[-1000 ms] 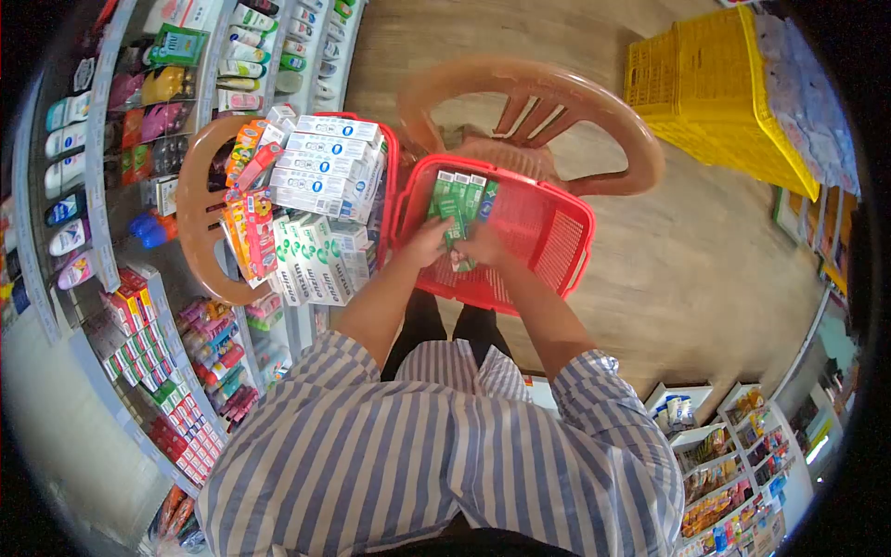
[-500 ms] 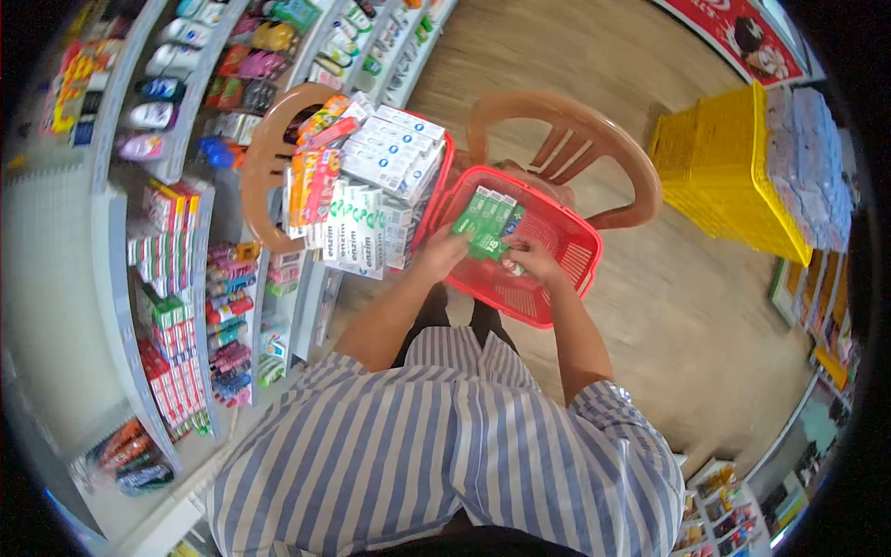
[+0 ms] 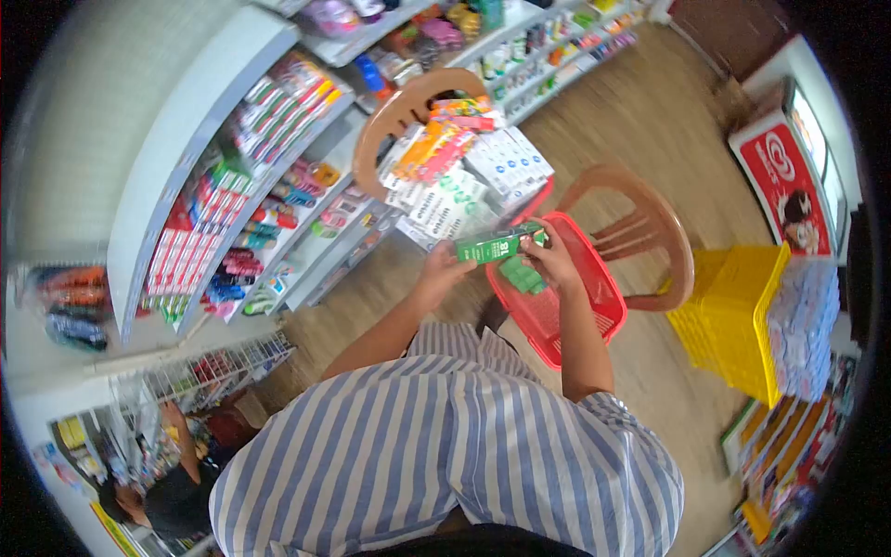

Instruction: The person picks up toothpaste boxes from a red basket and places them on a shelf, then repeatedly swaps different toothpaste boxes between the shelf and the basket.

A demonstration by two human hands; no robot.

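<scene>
A green box (image 3: 492,246) is held level between my two hands, over the near left edge of a red basket (image 3: 601,302). My left hand (image 3: 444,271) is closed on its left end. Fingers of my right hand (image 3: 555,262) grip the right end. More green boxes (image 3: 522,276) lie inside the red basket. Just beyond my left hand, white boxes marked enzim (image 3: 447,209), white-and-blue boxes (image 3: 509,167) and orange packs (image 3: 429,153) are heaped on a brown chair (image 3: 367,153).
Shelves of boxed goods (image 3: 200,237) stand on the left. A second brown chair (image 3: 682,241) is behind the basket. On the right are a yellow crate (image 3: 729,320) with blue packs and a red freezer (image 3: 784,181). Another person (image 3: 176,497) is at the lower left.
The green box is now up off the basket between both hands, while other green boxes lie in the basket. The view has turned, and a person has come into sight at lower left.
</scene>
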